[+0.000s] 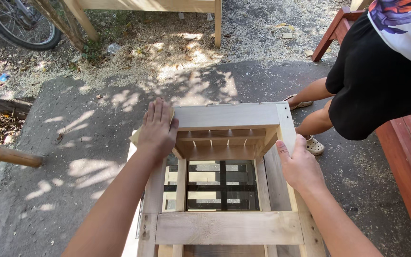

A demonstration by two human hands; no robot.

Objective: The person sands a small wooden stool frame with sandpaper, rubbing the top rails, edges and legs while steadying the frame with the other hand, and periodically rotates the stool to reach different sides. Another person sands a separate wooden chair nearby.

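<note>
Head view: both hands on the wooden frame (229, 190).
Left hand (158, 127) presses sandpaper (135, 137) flat, fingers together; right hand (300, 164) clasps the side rail; the frame's long axis runs away from us.

A pale wooden frame (227, 190) of slats stands on the pavement, open at its top. A tan sheet of sandpaper (136, 135) lies flat against its far left corner.
</note>
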